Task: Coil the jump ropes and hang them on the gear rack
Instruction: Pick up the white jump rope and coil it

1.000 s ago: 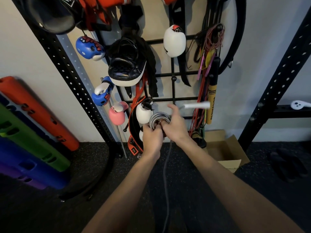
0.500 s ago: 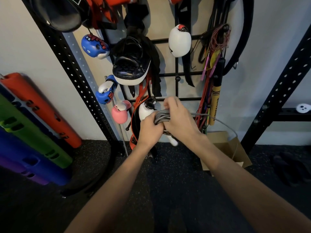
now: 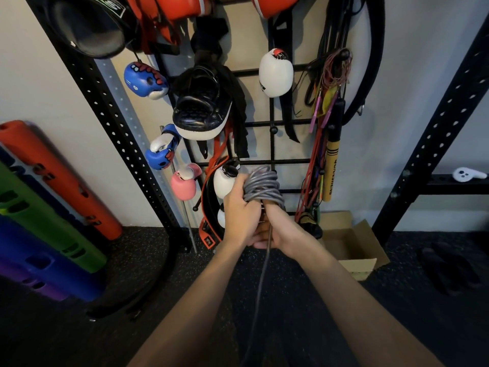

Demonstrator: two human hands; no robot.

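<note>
A grey jump rope (image 3: 262,185) is wound into a tight coil in front of the black wire gear rack (image 3: 272,123). My left hand (image 3: 239,215) grips the coil from the left. Just below the coil, my right hand (image 3: 284,229) holds the rope, and a loose strand (image 3: 260,282) drops from there between my forearms toward the floor. The rope's handles are hidden. Other jump ropes (image 3: 321,123) in red, pink and yellow hang on the rack's right side.
Boxing gloves, a black focus pad (image 3: 201,107) and straps hang on the rack. Black perforated uprights (image 3: 105,109) stand on both sides. Coloured foam rollers (image 3: 50,181) lean at left. An open cardboard box (image 3: 352,245) sits on the dark floor at right.
The coil has grown thicker. My right hand moved from over the coil to below it, and the loose strand now hangs straight down. The white handle seen earlier is out of sight.
</note>
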